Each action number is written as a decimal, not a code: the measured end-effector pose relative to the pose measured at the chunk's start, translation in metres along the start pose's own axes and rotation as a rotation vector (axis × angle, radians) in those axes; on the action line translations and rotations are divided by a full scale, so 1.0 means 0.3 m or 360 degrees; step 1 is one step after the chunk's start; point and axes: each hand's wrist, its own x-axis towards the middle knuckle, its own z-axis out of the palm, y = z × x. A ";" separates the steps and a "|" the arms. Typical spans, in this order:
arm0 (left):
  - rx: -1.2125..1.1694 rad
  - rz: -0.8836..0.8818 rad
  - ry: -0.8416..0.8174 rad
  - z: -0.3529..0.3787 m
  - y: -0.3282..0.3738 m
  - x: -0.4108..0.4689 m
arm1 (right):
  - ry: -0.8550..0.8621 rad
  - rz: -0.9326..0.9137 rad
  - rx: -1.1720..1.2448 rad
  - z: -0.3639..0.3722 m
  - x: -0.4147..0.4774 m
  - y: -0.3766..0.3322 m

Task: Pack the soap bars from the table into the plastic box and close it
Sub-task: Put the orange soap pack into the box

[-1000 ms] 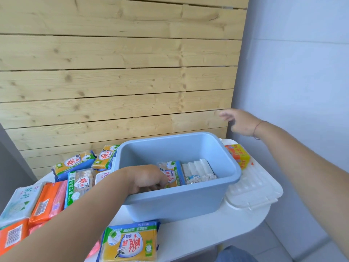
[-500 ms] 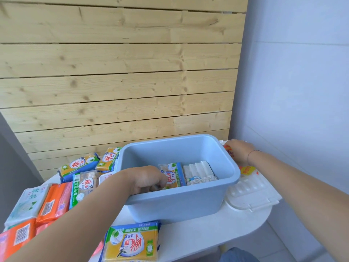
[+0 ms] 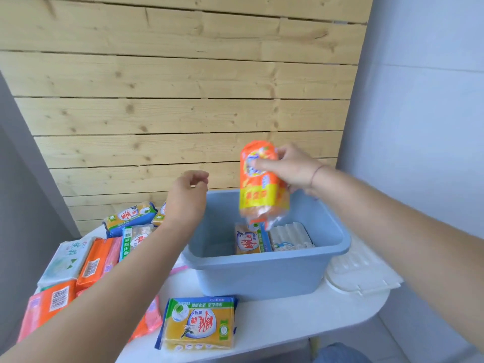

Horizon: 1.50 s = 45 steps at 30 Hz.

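Note:
A light blue plastic box point(image 3: 264, 273) stands open on the white table point(image 3: 288, 318). Inside lie a yellow soap bar point(image 3: 248, 241) and a white soap bar point(image 3: 290, 235). My right hand point(image 3: 290, 167) grips an orange and yellow soap pack point(image 3: 262, 187), held upright above the box. My left hand point(image 3: 187, 195) hovers over the box's left rim, fingers loosely curled, holding nothing. Several wrapped soap bars lie left of the box, among them an orange one point(image 3: 95, 263). A yellow pack point(image 3: 200, 322) lies in front of the box.
The white box lid point(image 3: 364, 271) lies flat on the table to the right of the box. A wooden slat wall point(image 3: 183, 100) rises behind the table. A pale wall stands at the right. The table's rounded edge runs close in front.
My right hand picked up the orange pack from beside the box and lifted it above the box. My left hand came up out of the box, leaving the yellow bar inside.

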 end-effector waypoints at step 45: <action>0.1301 0.0408 -0.1230 -0.304 -0.129 -0.338 | -0.0625 -0.0100 -0.0437 0.292 -0.069 0.055</action>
